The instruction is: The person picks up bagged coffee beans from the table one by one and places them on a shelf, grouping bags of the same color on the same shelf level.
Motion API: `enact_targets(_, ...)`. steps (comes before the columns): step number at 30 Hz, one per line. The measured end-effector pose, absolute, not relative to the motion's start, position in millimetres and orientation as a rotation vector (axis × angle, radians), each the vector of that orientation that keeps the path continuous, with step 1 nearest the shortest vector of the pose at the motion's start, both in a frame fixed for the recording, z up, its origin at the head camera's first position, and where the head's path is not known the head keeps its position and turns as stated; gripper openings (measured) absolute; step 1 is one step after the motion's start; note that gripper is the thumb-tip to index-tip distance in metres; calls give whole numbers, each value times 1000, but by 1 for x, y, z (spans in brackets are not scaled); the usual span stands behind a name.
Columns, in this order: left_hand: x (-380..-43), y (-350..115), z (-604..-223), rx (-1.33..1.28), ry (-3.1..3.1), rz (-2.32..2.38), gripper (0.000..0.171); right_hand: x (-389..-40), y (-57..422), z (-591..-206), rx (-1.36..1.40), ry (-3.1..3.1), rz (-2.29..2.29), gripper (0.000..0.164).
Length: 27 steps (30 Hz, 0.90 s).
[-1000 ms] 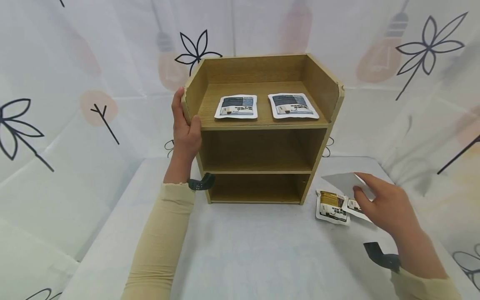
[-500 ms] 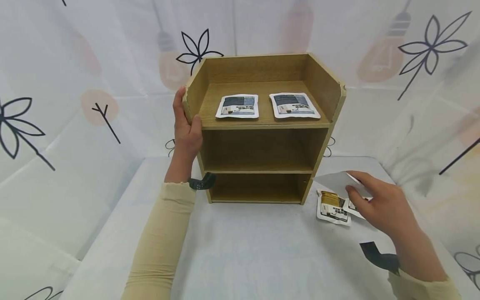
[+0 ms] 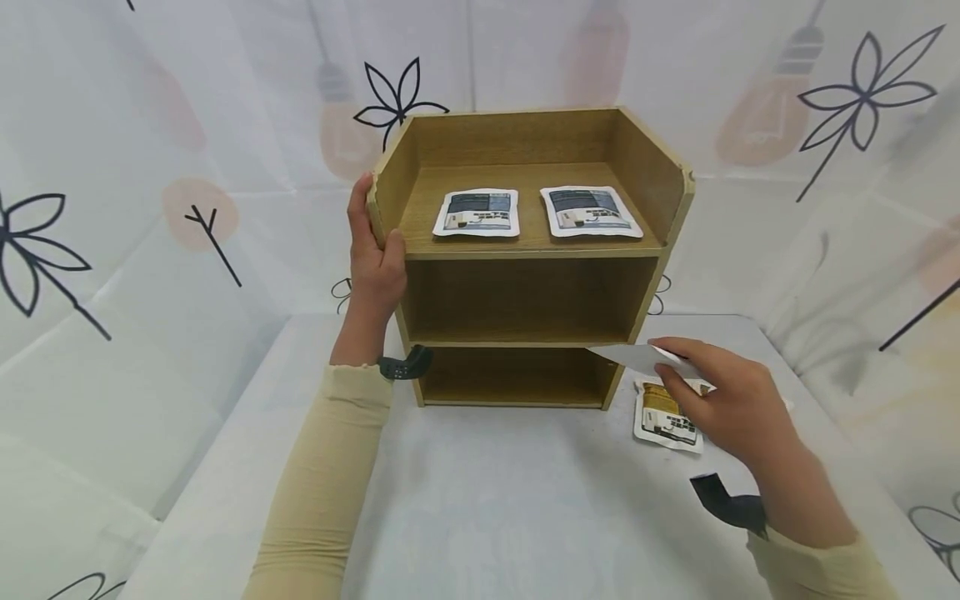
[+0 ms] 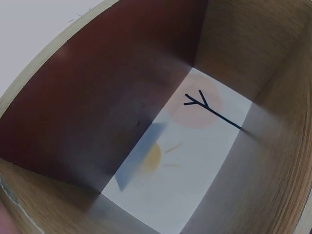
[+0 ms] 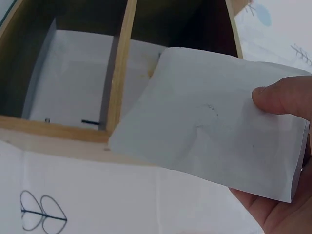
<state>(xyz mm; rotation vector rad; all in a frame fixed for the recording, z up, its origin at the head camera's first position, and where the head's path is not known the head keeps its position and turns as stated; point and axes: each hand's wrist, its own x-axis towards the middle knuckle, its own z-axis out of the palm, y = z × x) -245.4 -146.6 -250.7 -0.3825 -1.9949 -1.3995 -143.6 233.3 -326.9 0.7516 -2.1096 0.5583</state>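
A small wooden shelf unit point(image 3: 517, 253) with three levels stands on the white table. My left hand point(image 3: 377, 267) grips the upper left side panel, thumb in front and fingers behind. My right hand point(image 3: 723, 396) pinches a flat white pouch point(image 3: 637, 357), thumb on top and fingers underneath. In the right wrist view the pouch point(image 5: 209, 117) turns a plain white face to the camera, and its far edge overlaps the shelf opening. From the head, its tip crosses the unit's right side at the lower divider. Two printed pouches, one left point(image 3: 477, 212) and one right point(image 3: 590, 212), lie on the top level.
A pouch with a gold panel point(image 3: 666, 417) lies on the table point(image 3: 495, 500) right of the unit. Another beside it is mostly hidden behind my right hand. A patterned sheet point(image 3: 247, 150) hangs behind and at both sides.
My right hand has moved left with the white pouch, bringing its tip from beside the unit to its front right. My left hand keeps its grip on the side panel.
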Motion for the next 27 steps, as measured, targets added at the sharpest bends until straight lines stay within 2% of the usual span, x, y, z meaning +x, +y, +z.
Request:
enact_targets(6,-240,-144,-248,-379,-1998,-1395,66,-150,219,-324,835,-2009,581,47)
enact_targets(16,-241,-145,-248,-368,-2002,-1399,67,-161,194,-319,910,-1967,678,42)
enact_targets(19,-241,-145,-248,-364,-2006,-1408,67,-164,189,-320,891,-2001,669,28)
enact_targets(20,-241,-144,-248,-367,-2006,-1410,67,-166,188,-320,882,-2015,662,28)
enact_targets(24,-240,-144,-248,-379,-2004,-1411,67,-173,181,-325,847,-2044,640,47)
enact_targets(27,-240,-144,-248,-381,-2000,-1411,67,-180,177,-330,828,-2052,633,47)
